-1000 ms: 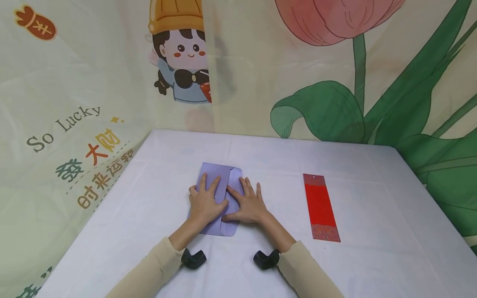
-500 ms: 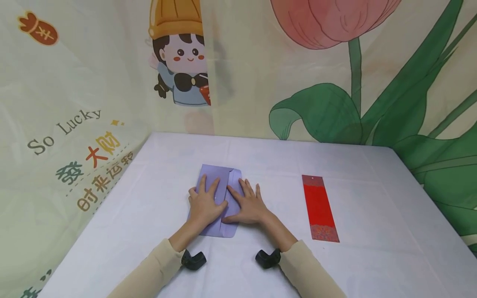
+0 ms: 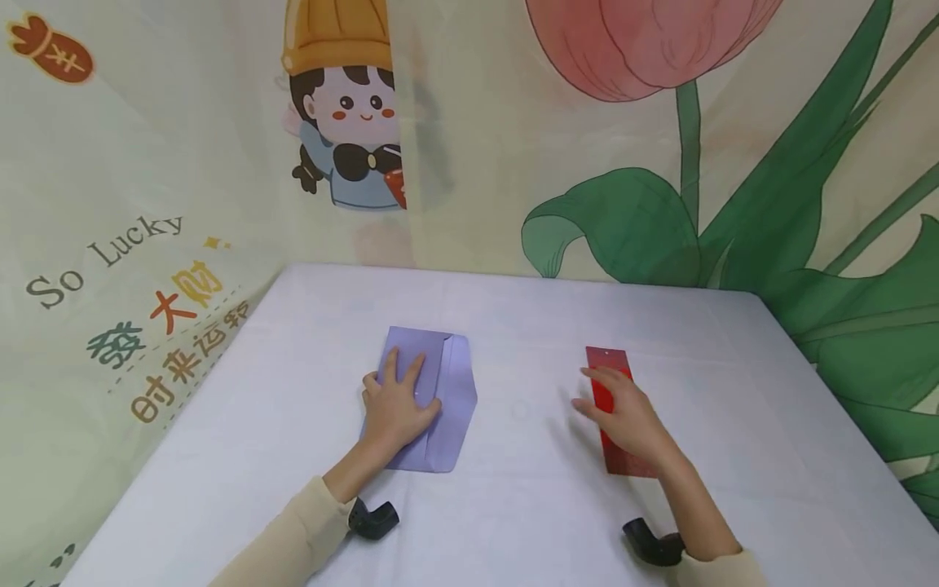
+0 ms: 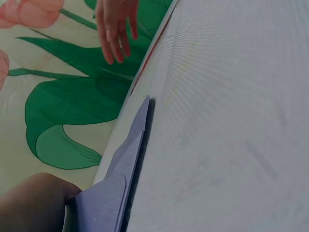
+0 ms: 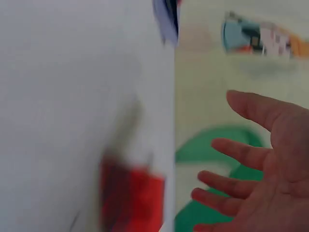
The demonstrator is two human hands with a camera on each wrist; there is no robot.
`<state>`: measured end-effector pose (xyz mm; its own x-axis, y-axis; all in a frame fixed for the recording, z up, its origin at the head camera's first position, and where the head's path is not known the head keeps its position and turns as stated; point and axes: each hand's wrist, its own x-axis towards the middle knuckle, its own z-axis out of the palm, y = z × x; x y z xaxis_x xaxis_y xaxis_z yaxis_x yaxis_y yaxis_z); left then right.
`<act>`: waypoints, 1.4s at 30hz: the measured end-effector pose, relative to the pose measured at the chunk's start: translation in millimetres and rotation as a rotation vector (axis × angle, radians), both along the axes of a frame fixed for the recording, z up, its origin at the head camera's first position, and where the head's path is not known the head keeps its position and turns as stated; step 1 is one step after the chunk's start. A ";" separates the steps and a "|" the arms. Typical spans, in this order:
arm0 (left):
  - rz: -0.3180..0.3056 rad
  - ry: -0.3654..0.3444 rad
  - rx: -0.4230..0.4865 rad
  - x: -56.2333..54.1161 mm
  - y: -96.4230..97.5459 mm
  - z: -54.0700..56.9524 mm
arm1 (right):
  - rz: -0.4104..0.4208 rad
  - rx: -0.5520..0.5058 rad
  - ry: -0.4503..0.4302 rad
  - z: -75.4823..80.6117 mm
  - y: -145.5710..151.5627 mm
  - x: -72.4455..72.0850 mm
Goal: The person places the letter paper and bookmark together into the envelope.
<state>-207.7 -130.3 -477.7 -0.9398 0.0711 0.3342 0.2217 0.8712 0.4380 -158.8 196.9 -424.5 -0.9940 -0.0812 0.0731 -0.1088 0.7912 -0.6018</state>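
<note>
A purple paper envelope (image 3: pixel 453 408) lies on the table, its pointed flap unfolded to the right. My left hand (image 3: pixel 396 412) rests on the envelope's body with fingers spread. In the left wrist view its thumb is at the near end of the envelope (image 4: pixel 99 205), and the flap is slightly raised. My right hand (image 3: pixel 632 420) hovers over a long red card (image 3: pixel 622 463) with a patterned end and a small hole near the far end. Its fingers are apart and hold nothing; the right wrist view shows the palm (image 5: pixel 292 162) beside the blurred card (image 5: pixel 145 198).
A white cloth covers the table (image 3: pixel 521 318). Behind it hangs a printed backdrop (image 3: pixel 469 163) with a tulip and a cartoon figure. Dark wrist-worn devices sit by both wrists, the left one (image 3: pixel 374 520) and the right one (image 3: pixel 651 544).
My right hand has left the envelope and moved right, over the red card. The flap's pointed edge is now uncovered. My left hand has stayed on the envelope.
</note>
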 end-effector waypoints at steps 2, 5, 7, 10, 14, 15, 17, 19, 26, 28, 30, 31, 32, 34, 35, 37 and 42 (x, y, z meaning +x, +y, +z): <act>0.005 0.006 -0.004 -0.2 -2.8 1.0 | -0.076 -0.004 0.020 -10.3 20.6 0.0; 0.011 0.014 0.002 -0.5 -6.5 1.6 | -0.145 -0.029 0.032 -28.0 39.8 -3.6; 0.009 0.011 0.003 -1.3 -8.0 0.9 | -0.161 -0.049 0.038 -38.6 46.3 -7.3; 0.007 0.007 0.014 -1.7 -9.0 0.5 | -0.160 -0.039 0.065 -51.5 49.5 -14.0; 0.018 0.011 0.017 -2.1 -10.2 1.5 | -0.136 0.104 0.103 -61.5 45.3 -19.6; 0.020 0.014 0.015 -2.4 -10.7 1.8 | -0.129 0.135 0.114 -62.5 43.6 -20.4; 0.022 0.019 0.011 -3.3 -11.3 2.4 | -0.121 0.180 0.129 -64.1 41.3 -21.5; 0.019 0.020 0.013 -4.0 -11.6 2.9 | -0.118 0.194 0.140 -64.7 40.6 -22.2; 0.006 -0.002 0.027 -5.0 -8.1 3.0 | -0.118 0.193 0.127 -65.5 45.8 -21.8; 0.005 -0.001 0.027 -4.6 -6.8 2.8 | -0.112 0.191 0.117 -66.1 48.0 -21.3; 0.004 0.001 0.025 -4.1 -5.6 2.5 | -0.107 0.187 0.114 -66.5 49.8 -20.5; 0.003 0.002 0.023 -3.9 -5.1 2.2 | -0.106 0.188 0.113 -66.9 50.6 -20.0; 0.002 0.003 0.022 -3.7 -4.6 1.9 | -0.107 0.186 0.113 -67.2 51.0 -19.2; 0.000 0.005 0.020 -3.3 -3.4 1.4 | -0.119 0.188 0.125 -68.1 51.7 -17.7; -0.001 0.006 0.020 -3.2 -2.7 1.1 | -0.127 0.196 0.133 -68.6 51.7 -16.8; -0.004 0.006 0.018 -3.1 -1.4 0.5 | -0.149 0.223 0.146 -70.6 51.5 -15.1; -0.017 0.009 0.019 -3.6 2.4 -0.8 | -0.180 0.304 0.165 -74.1 52.2 -11.7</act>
